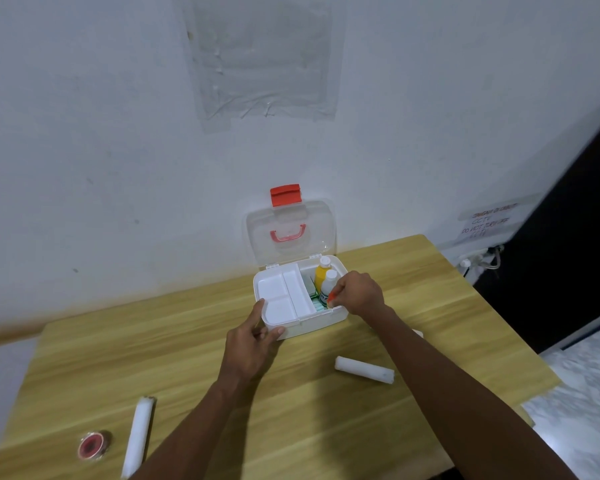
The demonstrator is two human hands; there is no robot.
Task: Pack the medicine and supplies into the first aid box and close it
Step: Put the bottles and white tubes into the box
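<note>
The white first aid box (pixel 312 322) stands open on the wooden table, its clear lid (pixel 291 233) with a red latch leaning back against the wall. A white divided tray (pixel 284 296) fills the box's left half. In the right half stand a yellow bottle (pixel 322 273) and a white bottle (pixel 328 287), beside green and teal packets (pixel 316 301). My left hand (pixel 253 341) holds the box's front left corner. My right hand (pixel 355 292) hovers over the right compartment and pinches a small orange-red item (pixel 331 296), mostly hidden by the fingers.
Two white bandage rolls lie on the table, one at front right (pixel 364 369), one at front left (pixel 138 436). A red tape roll (pixel 92 445) sits near the left front corner. The wall is right behind the box; the table ends at right, with a socket beyond.
</note>
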